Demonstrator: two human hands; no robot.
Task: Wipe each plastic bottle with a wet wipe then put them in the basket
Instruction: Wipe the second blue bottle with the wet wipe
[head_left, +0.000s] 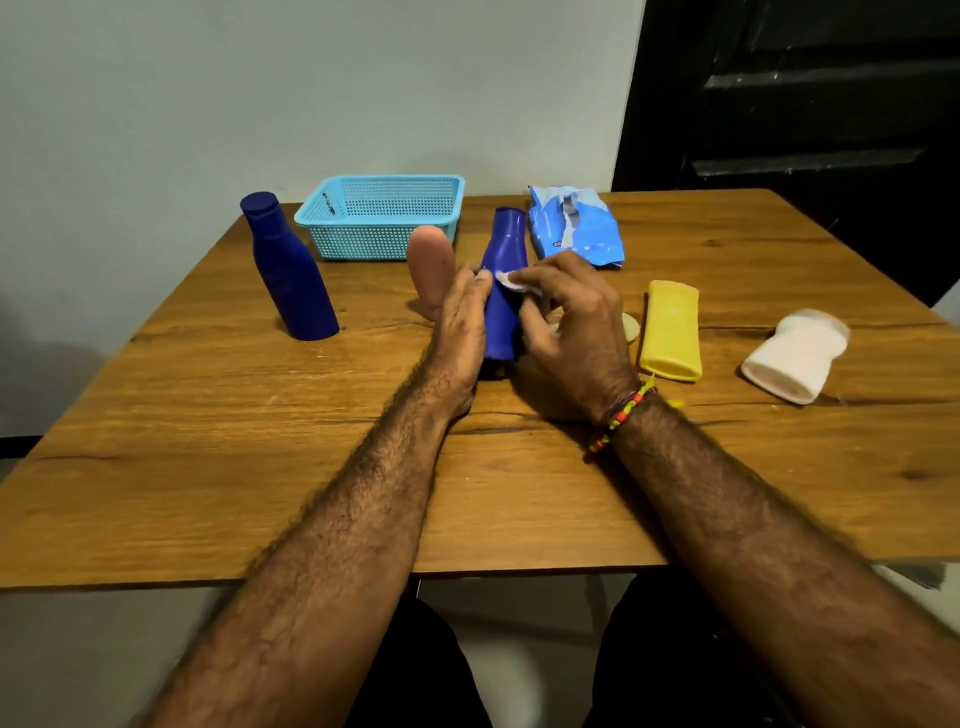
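Left hand (462, 317) steadies the light, stiff, slippery-looking blue plastic bottle (503, 260) near the turquoise mesh basket (382, 215), right hand (566, 317) pinching the white wet wipe (514, 281) against its waist, the best hold

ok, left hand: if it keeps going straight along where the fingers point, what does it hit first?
Likely the pink bottle, standing just beyond the left hand, which holds the blue bottle. The basket lies behind it. Depth is unclear from one view.

blue bottle (500, 291) upright between my hands | white wet wipe (514, 282) against its neck | blue basket (379, 215) beyond my left hand (460, 322) | four bottles around
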